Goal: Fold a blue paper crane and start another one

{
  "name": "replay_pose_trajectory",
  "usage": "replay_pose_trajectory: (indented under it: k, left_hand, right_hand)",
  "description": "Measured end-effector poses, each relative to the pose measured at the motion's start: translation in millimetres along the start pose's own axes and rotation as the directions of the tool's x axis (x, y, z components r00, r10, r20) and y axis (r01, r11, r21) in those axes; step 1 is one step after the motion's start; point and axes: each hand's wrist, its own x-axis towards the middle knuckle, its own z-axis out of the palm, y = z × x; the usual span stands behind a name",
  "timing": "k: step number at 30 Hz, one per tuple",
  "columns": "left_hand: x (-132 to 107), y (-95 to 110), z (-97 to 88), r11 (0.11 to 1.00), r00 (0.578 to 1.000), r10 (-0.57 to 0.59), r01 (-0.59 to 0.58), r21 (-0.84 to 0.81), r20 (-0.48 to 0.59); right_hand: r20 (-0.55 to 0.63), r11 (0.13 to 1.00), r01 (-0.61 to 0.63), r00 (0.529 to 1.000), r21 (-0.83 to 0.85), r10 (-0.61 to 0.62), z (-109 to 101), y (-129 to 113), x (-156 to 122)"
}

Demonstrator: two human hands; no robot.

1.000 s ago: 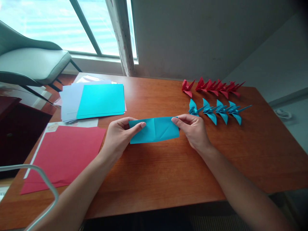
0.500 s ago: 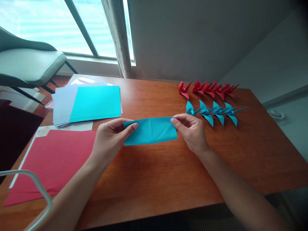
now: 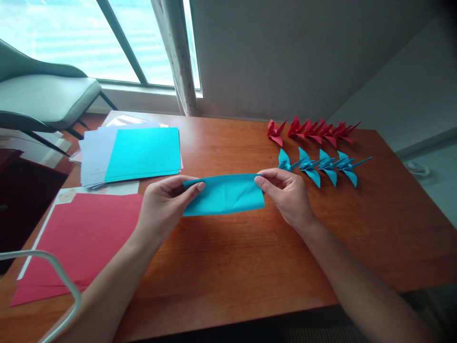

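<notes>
Little has shifted: the folded blue paper strip (long axis left-right) stays pinched endwise by left hand and right hand.

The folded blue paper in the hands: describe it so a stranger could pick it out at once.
On the wooden table, near its middle, the left hand and right hand pinch the two ends of the folded blue paper. Unlike the flat blue sheet and the blue cranes, it is a creased strip.
</notes>
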Motion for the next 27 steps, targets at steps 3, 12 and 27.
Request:
replay_pose_trajectory:
  k: [3, 12, 27]
  left_hand:
    - [-0.4, 1.4, 0.0, 1.0, 1.0, 0.003, -0.003, 0.009, -0.002]
    - [-0.6, 2.8, -0.2, 1.0, 1.0, 0.0, 0.0, 0.018, -0.019]
    - [0.0, 2.8, -0.5, 1.0, 1.0, 0.001, -0.001, -0.015, 0.001]
  right_hand:
    - [-0.002, 1.0, -0.001, 1.0, 0.012, 0.001, -0.5, 0.0, -0.7]
    - [0.001, 1.0, 0.021, 1.0, -0.02, -0.021, -1.3, -1.9, -1.8]
    - [0.021, 1.0, 0.027, 0.999, 0.008, -0.028, -1.8, -3.4, -1.6]
